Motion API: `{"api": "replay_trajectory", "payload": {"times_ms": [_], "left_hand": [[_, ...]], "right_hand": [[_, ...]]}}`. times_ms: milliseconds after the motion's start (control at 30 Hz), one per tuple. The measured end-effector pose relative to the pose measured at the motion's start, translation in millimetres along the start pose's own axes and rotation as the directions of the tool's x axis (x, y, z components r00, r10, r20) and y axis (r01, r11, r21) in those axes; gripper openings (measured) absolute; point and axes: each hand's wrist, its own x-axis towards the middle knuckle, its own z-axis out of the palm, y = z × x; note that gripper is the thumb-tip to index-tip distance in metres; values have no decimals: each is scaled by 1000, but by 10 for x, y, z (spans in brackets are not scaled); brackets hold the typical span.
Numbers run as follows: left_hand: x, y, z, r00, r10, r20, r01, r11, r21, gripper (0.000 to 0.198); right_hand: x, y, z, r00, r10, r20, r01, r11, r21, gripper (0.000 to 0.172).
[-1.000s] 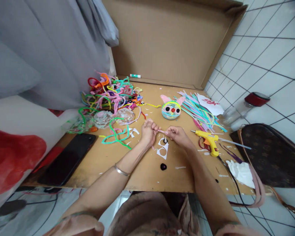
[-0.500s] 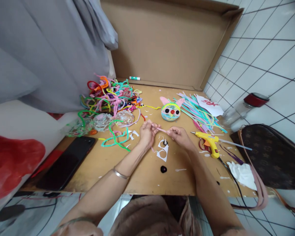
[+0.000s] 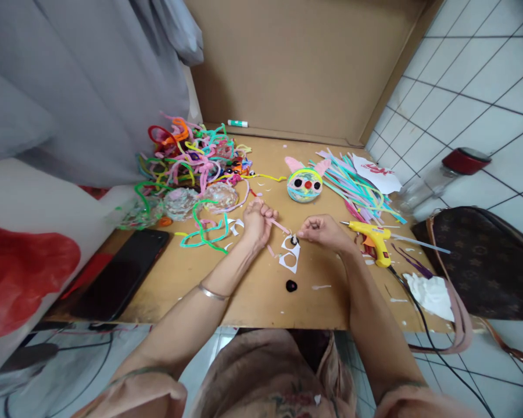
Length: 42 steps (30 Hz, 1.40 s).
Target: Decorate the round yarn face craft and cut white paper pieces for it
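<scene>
My left hand (image 3: 258, 222) is closed around a pink pipe cleaner (image 3: 280, 226), whose free end points right and whose other end hangs below the palm. Just to the right, my right hand (image 3: 323, 232) has its thumb and fingers pinched together, apart from the pipe cleaner's tip; whether anything tiny is between them is hidden. Under the hands lies a white paper scrap (image 3: 293, 260) with round cut-outs, a small black piece at its top. Nearer me is a black pompom-like piece (image 3: 291, 285). Beyond the hands stands a round animal head (image 3: 304, 193) with pink ears, black eyes and a red nose.
Tangled pipe cleaners (image 3: 200, 157) heap at the back left, with straight ones (image 3: 353, 186) at the back right. A yellow glue gun (image 3: 377, 239) with a cord lies right, beside a brown bag (image 3: 488, 267) and a bottle (image 3: 436, 180). A black phone (image 3: 122, 273) lies left.
My right hand has let go of the pink pipe cleaner's end and moved slightly right of it. My left hand still grips the pipe cleaner. The view has shifted a little.
</scene>
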Motion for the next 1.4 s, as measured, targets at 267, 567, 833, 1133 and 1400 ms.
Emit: {"api": "replay_trajectory", "payload": {"times_ms": [267,567,833,1133,1400], "left_hand": [[-12,-18,-30,998,-19,59,17,1000,26,36],[-51,-112,-113,944,-65,325,-48,943,328,46],[-162,-216,-141,871,-159,464,-177,781,599,60],[-107,-234,-166,902,-123,414,-244,645,724,45],[-125,-204,-157,932,-104,346,-200,648,735,33]], "right_hand": [[50,128,46,990,27,141,20,947,-319,29],[-68,-74,-17,981,-40,190,38,999,12,35],[8,14,-23,996,-49,-78,64,977,202,44],[64,41,4,988,-42,-151,79,965,251,47],[58,24,17,987,-63,-145,100,960,260,45]]}}
